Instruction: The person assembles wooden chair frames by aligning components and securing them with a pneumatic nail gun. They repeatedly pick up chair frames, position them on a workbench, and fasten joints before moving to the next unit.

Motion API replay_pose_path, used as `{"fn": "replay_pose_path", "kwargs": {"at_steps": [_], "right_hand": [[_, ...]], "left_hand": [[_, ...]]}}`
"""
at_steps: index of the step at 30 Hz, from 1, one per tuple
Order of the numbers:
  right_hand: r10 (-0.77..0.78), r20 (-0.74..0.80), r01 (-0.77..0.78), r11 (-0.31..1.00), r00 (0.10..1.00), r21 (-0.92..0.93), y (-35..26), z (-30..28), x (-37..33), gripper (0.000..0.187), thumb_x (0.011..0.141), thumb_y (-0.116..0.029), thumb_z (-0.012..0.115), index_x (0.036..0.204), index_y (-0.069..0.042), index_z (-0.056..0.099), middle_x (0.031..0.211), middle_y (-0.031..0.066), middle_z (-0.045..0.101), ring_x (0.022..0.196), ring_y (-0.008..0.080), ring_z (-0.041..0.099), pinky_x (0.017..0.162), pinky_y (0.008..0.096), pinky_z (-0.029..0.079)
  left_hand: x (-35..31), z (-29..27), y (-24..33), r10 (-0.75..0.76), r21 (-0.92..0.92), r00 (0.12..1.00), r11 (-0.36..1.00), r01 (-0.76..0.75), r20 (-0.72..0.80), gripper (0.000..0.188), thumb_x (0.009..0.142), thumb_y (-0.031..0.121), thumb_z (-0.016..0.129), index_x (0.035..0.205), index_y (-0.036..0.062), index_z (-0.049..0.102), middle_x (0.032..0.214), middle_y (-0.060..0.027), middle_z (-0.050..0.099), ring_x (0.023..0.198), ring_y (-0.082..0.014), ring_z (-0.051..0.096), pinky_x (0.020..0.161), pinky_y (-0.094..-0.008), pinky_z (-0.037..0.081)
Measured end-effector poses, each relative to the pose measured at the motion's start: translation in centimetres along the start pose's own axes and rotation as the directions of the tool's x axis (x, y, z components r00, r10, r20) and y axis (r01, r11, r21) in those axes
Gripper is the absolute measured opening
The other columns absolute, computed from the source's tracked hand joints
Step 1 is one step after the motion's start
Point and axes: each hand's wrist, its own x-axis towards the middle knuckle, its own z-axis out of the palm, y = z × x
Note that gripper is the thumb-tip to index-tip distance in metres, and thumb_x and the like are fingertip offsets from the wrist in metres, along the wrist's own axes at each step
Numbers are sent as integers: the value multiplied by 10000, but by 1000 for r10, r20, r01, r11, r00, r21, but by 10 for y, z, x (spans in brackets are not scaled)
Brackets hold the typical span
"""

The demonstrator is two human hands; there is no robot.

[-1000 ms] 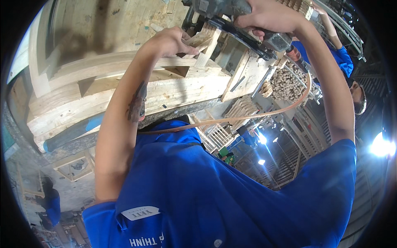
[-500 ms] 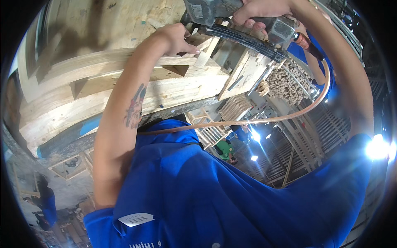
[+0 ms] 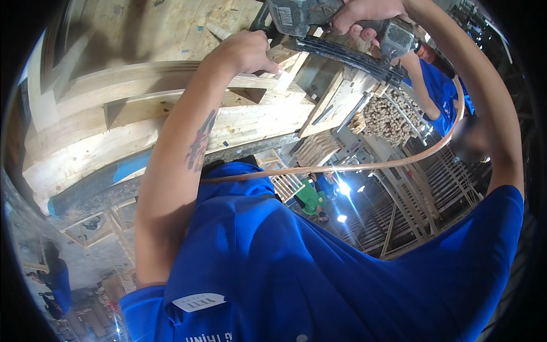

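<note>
My right hand (image 3: 370, 14) is wrapped around the handle of a black nail gun (image 3: 293, 17) at the top of the view. Its long dark magazine (image 3: 347, 56) slants down to the right. My left hand (image 3: 246, 52) is closed over the joint of a pale wooden frame (image 3: 137, 77), its thumb against the near side beside a short crosspiece (image 3: 288, 74). The nail gun's nose is just beyond the left hand, close to the joint. My left fingertips are hidden behind the hand, so whether the nose touches wood cannot be seen.
An orange air hose (image 3: 364, 166) runs from the gun across my waist. The frame lies on a wooden bench (image 3: 188, 28), with a dark pipe (image 3: 91, 194) along its near edge. Stacked sticks (image 3: 390, 119) and a co-worker in blue (image 3: 441, 94) are at the right.
The nail gun and my left hand have shifted slightly right in the picture, as the whole view moved a little. Both hands keep their grips.
</note>
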Motion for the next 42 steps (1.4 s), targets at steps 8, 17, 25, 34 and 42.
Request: {"fn": "replay_pose_path", "kwargs": {"at_steps": [8, 17, 25, 34, 42], "right_hand": [[-170, -284, 66, 937, 944, -342, -8, 3, -2, 202, 897, -91, 648, 1059, 27, 621, 627, -15, 525, 501, 68, 555, 438, 278, 512], [-94, 96, 111, 975, 991, -192, -41, 33, 34, 121, 937, -72, 640, 822, -61, 605, 672, -32, 508, 564, 86, 505, 542, 278, 463], [-342, -53, 312, 903, 938, -295, 1, 58, 18, 150, 944, -133, 673, 908, -2, 610, 625, -37, 501, 514, 67, 535, 469, 262, 511], [-266, -936, 611, 709, -232, -353, 300, 200, 42, 475, 920, -315, 680, 1287, -46, 546, 826, 171, 671, 744, 347, 653, 739, 412, 531], [416, -908, 867, 434, 47, 244, 364, 316, 191, 746, 847, -210, 652, 1544, -121, 399, 823, 257, 660, 807, 462, 649, 743, 527, 502]], "left_hand": [[-25, -39, 20, -126, 219, 959, 973, 69, 255, 706, 822, 452, 826, 1314, -25, 653, 1164, -227, 700, 1029, -290, 705, 942, -399, 549], [-147, -125, -4, -269, 144, 795, 903, 405, -544, 423, 1003, 310, 620, 1368, 96, 638, 1148, -190, 729, 1061, -415, 673, 969, -472, 520], [-141, -121, -26, 212, 338, 532, 929, 151, -820, 381, 999, 197, 587, 1364, 106, 651, 1280, -176, 696, 1184, -359, 654, 1008, -426, 514], [-48, -69, 154, 338, 221, 722, 941, -255, -604, 264, 987, 189, 640, 1186, 33, 718, 1146, -162, 741, 1056, -305, 706, 941, -386, 533], [94, 147, 306, 557, 822, 825, 422, -383, 98, 560, 910, 408, 696, 1249, -35, 646, 1216, -200, 673, 1185, -357, 609, 1040, -463, 444]]}}
